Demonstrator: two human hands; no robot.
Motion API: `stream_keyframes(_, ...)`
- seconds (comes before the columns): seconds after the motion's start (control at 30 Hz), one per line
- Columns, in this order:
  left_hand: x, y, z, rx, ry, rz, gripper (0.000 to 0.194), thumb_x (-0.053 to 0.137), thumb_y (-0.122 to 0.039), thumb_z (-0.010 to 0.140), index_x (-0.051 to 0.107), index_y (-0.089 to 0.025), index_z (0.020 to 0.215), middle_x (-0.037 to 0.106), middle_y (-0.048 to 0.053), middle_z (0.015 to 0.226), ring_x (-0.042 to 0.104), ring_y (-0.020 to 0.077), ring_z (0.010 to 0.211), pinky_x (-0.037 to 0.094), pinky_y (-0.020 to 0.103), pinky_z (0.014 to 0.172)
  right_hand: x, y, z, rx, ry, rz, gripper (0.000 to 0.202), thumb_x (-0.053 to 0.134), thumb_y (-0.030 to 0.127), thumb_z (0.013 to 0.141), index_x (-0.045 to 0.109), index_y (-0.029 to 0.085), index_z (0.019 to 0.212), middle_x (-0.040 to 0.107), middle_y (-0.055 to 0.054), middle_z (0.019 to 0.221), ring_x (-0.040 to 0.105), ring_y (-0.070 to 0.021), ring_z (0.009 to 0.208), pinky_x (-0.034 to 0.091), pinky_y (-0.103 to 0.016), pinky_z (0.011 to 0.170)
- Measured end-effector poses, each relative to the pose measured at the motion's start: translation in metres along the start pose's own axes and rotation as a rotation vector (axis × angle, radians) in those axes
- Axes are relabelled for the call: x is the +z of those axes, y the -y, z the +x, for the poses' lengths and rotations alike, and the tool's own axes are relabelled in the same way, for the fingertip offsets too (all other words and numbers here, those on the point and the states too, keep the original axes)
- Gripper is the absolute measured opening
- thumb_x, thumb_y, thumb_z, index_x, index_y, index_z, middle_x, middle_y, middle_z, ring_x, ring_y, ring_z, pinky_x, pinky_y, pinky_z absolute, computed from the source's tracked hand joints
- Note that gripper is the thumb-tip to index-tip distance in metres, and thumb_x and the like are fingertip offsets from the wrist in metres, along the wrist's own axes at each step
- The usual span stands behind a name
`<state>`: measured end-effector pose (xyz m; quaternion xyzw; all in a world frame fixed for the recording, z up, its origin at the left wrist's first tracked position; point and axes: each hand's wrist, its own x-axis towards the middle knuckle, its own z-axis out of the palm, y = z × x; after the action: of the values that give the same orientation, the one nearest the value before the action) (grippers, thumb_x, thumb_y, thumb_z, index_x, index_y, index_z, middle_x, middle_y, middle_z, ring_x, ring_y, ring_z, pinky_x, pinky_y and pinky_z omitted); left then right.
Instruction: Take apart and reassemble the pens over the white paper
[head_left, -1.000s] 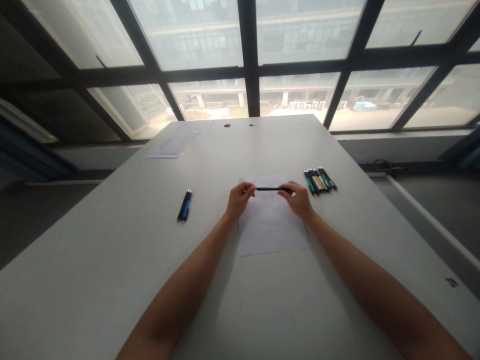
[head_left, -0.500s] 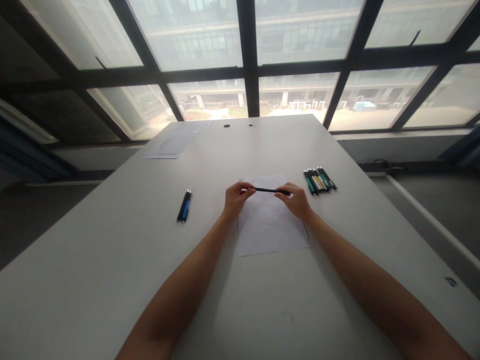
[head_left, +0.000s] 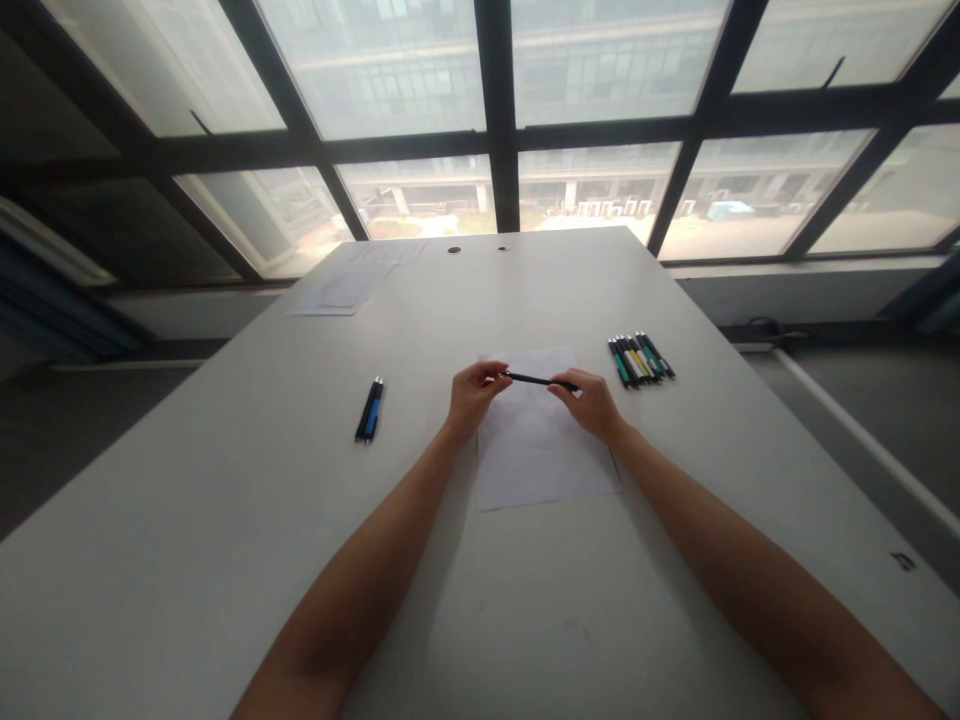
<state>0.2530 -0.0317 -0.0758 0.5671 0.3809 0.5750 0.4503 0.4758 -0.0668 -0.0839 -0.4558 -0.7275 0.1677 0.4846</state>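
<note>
Both my hands hold one black pen [head_left: 531, 379] crosswise above a white sheet of paper [head_left: 544, 450]. My left hand [head_left: 474, 396] pinches its left end between thumb and fingers. At the other end, my right hand [head_left: 589, 402] is closed on the pen. The fingers cover both tips of it. To the right of my right hand lies a row of several pens [head_left: 640, 361] with black, green, yellow and white parts. Left of my left hand, a black pen and a blue pen [head_left: 372, 415] rest side by side.
The white table [head_left: 247, 500] reaches to a wall of dark-framed windows [head_left: 501, 150]. More printed sheets [head_left: 330, 292] lie at its far left. Two round holes are near the far edge. A small dark mark [head_left: 902, 561] shows near the right edge.
Almost nothing differs. Both hands keep hold of the black pen in the same place, and the other pens lie where they were.
</note>
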Motion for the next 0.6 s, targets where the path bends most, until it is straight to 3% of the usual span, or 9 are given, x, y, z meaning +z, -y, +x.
stream_keyframes(0.3,-0.0009,-0.0002,-0.0001,0.031,0.041,0.058,0.030,0.085,-0.037,0.063,0.075,-0.016,0.082,0.069,0.005,0.079,0.061,0.0143,0.073,0.048,0.026,0.064,-0.0016,0.0023,0.0010,-0.005,0.002,-0.034,0.029,0.056,0.042,0.094,0.071,0.020,0.083,0.071,-0.006,0.079,0.063,-0.0192,0.073,0.046,-0.031,0.071)
stream_keyframes(0.5,-0.0010,-0.0036,0.0013,0.020,0.097,0.005,0.061,0.087,-0.033,0.063,0.064,-0.022,0.118,0.070,0.006,0.103,0.063,0.0136,0.081,0.050,0.024,0.068,-0.0016,0.0032,0.0017,-0.017,0.004,-0.050,0.032,0.055,0.042,0.095,0.070,0.019,0.081,0.070,-0.006,0.077,0.062,-0.0185,0.072,0.045,-0.029,0.070)
stream_keyframes(0.6,-0.0005,-0.0020,0.0031,0.024,0.047,0.023,0.045,0.078,-0.044,0.074,0.064,-0.020,0.109,0.066,0.002,0.086,0.058,0.0101,0.066,0.046,0.022,0.059,-0.0015,0.0028,0.0019,-0.016,-0.004,-0.051,0.032,0.054,0.043,0.096,0.069,0.019,0.080,0.069,-0.005,0.075,0.062,-0.0182,0.070,0.045,-0.029,0.069)
